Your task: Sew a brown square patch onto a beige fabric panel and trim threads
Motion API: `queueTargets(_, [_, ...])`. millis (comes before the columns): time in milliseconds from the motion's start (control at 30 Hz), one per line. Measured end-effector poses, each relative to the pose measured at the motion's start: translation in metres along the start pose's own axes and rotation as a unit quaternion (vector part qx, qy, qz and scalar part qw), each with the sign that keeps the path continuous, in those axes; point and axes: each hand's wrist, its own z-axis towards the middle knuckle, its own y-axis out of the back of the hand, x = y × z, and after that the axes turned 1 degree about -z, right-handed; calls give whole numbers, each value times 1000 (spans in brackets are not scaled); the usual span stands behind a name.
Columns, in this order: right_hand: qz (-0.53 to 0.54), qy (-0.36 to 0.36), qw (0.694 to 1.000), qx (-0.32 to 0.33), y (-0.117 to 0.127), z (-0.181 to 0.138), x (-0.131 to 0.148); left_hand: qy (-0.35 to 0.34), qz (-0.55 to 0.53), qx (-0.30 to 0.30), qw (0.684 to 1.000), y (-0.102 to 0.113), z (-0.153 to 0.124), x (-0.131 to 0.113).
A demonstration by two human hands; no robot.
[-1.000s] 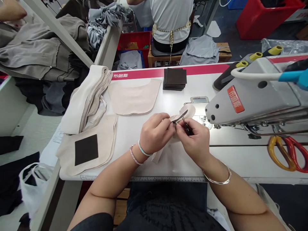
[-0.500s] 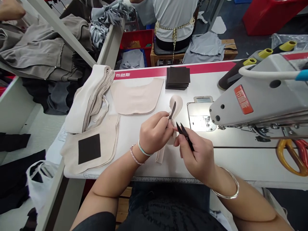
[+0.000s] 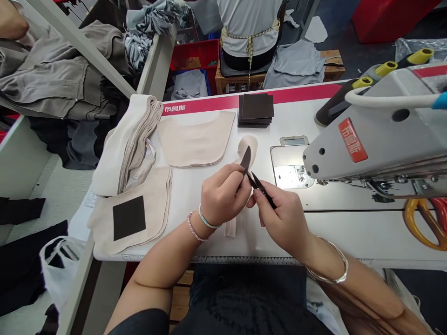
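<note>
My left hand [image 3: 223, 195] pinches a beige fabric piece [image 3: 248, 150] with a dark patch on it, held up over the white sewing table [image 3: 342, 228]. My right hand [image 3: 279, 216] is closed round small black thread snips [image 3: 257, 184], whose blades point up-left at the fabric edge beside my left fingers. A strip of the fabric hangs down between my hands. Both hands are in front of the grey sewing machine [image 3: 380, 139] and left of its needle plate [image 3: 291, 170].
A stack of dark square patches [image 3: 255, 110] sits at the table's far edge. Beige cut pieces [image 3: 197, 139] lie left, one with a dark square [image 3: 129, 217]. Orange-handled scissors [image 3: 424, 221] lie at right. A person in a white shirt [image 3: 249, 28] sits beyond with their back turned.
My hands drew apart and then came together again, the snips now back at the fabric edge. The fabric piece turned upright in my left hand.
</note>
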Motion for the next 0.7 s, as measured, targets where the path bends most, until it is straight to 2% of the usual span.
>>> queueTargets(333, [33, -3, 999, -7, -1, 0, 0, -14, -1, 5, 1000, 0, -1, -1])
queueTargets(700, [33, 48, 997, -52, -4, -1, -1, -61, -19, 11, 998, -1, 0, -3])
